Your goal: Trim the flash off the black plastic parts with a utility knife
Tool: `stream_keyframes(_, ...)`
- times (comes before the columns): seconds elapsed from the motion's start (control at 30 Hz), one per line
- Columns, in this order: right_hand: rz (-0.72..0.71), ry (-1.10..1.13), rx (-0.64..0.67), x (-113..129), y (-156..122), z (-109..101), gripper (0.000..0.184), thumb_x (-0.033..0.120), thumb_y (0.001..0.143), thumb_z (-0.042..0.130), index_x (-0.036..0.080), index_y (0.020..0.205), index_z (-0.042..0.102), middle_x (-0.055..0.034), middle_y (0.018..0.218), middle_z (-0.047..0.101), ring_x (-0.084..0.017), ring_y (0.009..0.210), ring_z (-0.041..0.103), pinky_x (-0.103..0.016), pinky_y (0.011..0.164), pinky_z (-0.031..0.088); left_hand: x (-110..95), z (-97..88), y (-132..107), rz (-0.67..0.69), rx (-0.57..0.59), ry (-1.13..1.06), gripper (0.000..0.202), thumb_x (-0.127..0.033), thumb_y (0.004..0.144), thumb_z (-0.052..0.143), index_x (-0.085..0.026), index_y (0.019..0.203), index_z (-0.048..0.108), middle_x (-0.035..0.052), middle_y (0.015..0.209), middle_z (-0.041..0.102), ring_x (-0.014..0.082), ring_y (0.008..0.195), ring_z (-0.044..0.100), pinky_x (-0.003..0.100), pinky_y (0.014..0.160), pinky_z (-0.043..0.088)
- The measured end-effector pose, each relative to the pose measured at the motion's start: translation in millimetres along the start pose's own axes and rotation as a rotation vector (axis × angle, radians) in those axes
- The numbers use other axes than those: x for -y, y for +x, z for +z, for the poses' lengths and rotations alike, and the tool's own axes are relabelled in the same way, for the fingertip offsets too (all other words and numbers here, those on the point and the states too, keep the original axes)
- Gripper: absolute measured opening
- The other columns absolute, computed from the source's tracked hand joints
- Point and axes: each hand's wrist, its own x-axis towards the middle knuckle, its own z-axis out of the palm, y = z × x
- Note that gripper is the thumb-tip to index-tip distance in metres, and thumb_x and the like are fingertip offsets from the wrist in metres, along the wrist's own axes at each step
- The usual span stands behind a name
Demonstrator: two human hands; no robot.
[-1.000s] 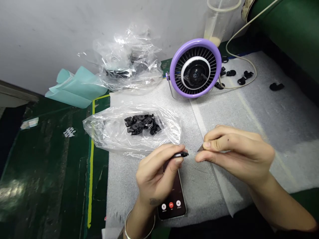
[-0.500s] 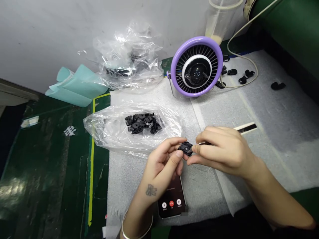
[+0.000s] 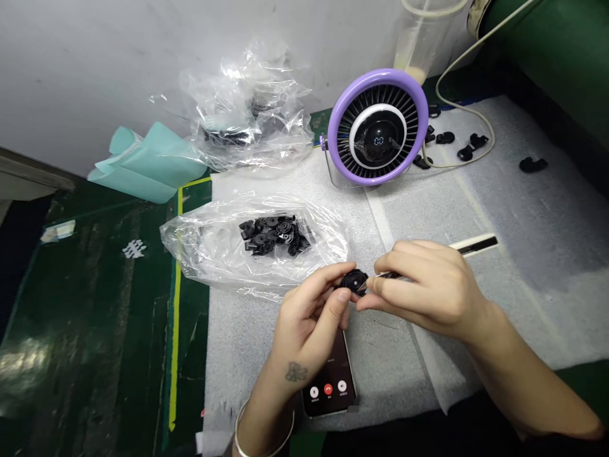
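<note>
My left hand (image 3: 309, 320) pinches a small round black plastic part (image 3: 354, 280) between thumb and fingers, just above the foam sheet. My right hand (image 3: 423, 289) is closed round a thin knife-like tool (image 3: 476, 244) with a white and black handle; its tip touches the part's right edge. Behind my hands lies a clear plastic bag (image 3: 214, 251) with several black parts (image 3: 273, 233) piled on it. Under my left wrist lies a phone (image 3: 328, 384) with a call screen lit.
A purple desk fan (image 3: 378, 127) stands at the back, its cable running right. Several loose black clips (image 3: 531, 165) lie beside it. A second crumpled bag (image 3: 247, 120) and teal paper (image 3: 147, 166) sit at the back left. White foam sheet (image 3: 523, 209) covers a green bench (image 3: 95, 304).
A second ago my hands were apart with the part held edge-on. They have come together, the part is turned face-up and the tool's tip rests against it.
</note>
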Motion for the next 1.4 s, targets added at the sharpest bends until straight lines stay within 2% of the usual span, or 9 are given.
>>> stream_keyframes(0.17,0.144,0.390,-0.116,-0.8,0.6,2.5,0.021,0.034,0.095,0.078,0.020,0.090,0.063,-0.0012,0.079,0.069,-0.014,0.070,0.065,-0.026,0.061,0.052,-0.6,1.1,-0.6,-0.007,-0.036,0.004,0.029,-0.021,0.104,0.061,-0.024,0.132,0.069,0.0036,0.089,0.074,0.0082,0.054,0.060,0.019,0.047,0.049)
stream_keyframes(0.3,0.498,0.632,-0.246,0.8,-1.0,6.6,0.032,0.024,0.082,0.089,0.023,0.105,0.066,-0.0018,0.095,0.074,-0.017,0.085,0.074,-0.026,0.067,0.061,2.0,1.9,-1.7,0.055,-0.086,-0.010,0.028,-0.022,0.104,0.060,-0.025,0.131,0.068,0.0038,0.090,0.073,0.0066,0.052,0.057,0.017,0.044,0.046)
stream_keyframes(0.4,0.631,0.711,-0.273,0.0,-1.2,8.8,0.037,0.015,0.079,0.088,0.024,0.107,0.066,-0.0015,0.100,0.074,-0.016,0.089,0.076,-0.024,0.069,0.063,4.2,1.7,-4.2,0.111,-0.113,0.023,0.025,-0.020,0.104,0.061,-0.025,0.126,0.071,0.0039,0.090,0.074,0.0072,0.054,0.058,0.017,0.045,0.049)
stream_keyframes(0.5,0.657,0.744,-0.283,-1.6,-0.5,9.8,0.033,0.011,0.080,0.084,0.023,0.105,0.065,-0.0004,0.098,0.074,-0.015,0.091,0.076,-0.023,0.074,0.064,3.9,2.0,-5.4,0.154,-0.108,0.017,0.027,-0.017,0.104,0.061,-0.025,0.128,0.070,0.0039,0.091,0.074,0.0069,0.055,0.059,0.016,0.046,0.050)
stream_keyframes(0.63,0.663,0.755,-0.261,-2.3,0.0,10.5,0.025,0.009,0.084,0.078,0.022,0.102,0.066,-0.0006,0.095,0.075,-0.015,0.091,0.077,-0.028,0.084,0.065,-0.2,4.0,-3.7,0.134,-0.088,-0.056,0.031,-0.015,0.104,0.060,-0.025,0.133,0.065,0.0036,0.090,0.074,0.0066,0.055,0.060,0.015,0.045,0.048)
stream_keyframes(0.77,0.676,0.737,-0.251,-2.0,-0.5,10.9,0.019,0.009,0.086,0.075,0.021,0.099,0.068,-0.0006,0.093,0.076,-0.015,0.086,0.076,-0.029,0.082,0.064,-2.7,5.4,-2.5,0.096,-0.071,-0.074,0.029,-0.018,0.105,0.059,-0.023,0.133,0.063,0.0042,0.087,0.074,0.0077,0.054,0.061,0.015,0.045,0.049)
stream_keyframes(0.93,0.683,0.721,-0.249,-0.8,-0.2,8.8,0.020,0.008,0.086,0.076,0.022,0.098,0.070,0.0012,0.091,0.075,-0.015,0.085,0.075,-0.028,0.079,0.062,-1.4,5.3,-4.1,0.123,-0.077,-0.066,0.031,-0.018,0.104,0.061,-0.024,0.134,0.066,0.0040,0.091,0.074,0.0073,0.057,0.061,0.014,0.049,0.051)
stream_keyframes(1.13,0.703,0.732,-0.203,-1.0,0.5,7.5,0.022,0.009,0.087,0.077,0.026,0.098,0.069,0.0050,0.093,0.073,-0.010,0.088,0.072,-0.019,0.083,0.058,-2.4,4.1,-7.7,0.134,-0.043,-0.050,0.037,-0.014,0.104,0.060,-0.028,0.138,0.065,0.0015,0.096,0.075,0.0058,0.067,0.063,0.011,0.058,0.054)
stream_keyframes(1.4,0.734,0.819,-0.195,3.2,-0.2,3.1,0.029,0.013,0.080,0.087,0.027,0.097,0.067,0.0072,0.092,0.071,-0.007,0.087,0.072,-0.013,0.079,0.058,4.5,1.7,-7.1,0.192,-0.054,-0.018,0.040,-0.011,0.103,0.061,-0.029,0.138,0.065,0.0016,0.102,0.075,0.0053,0.066,0.063,0.011,0.059,0.056)
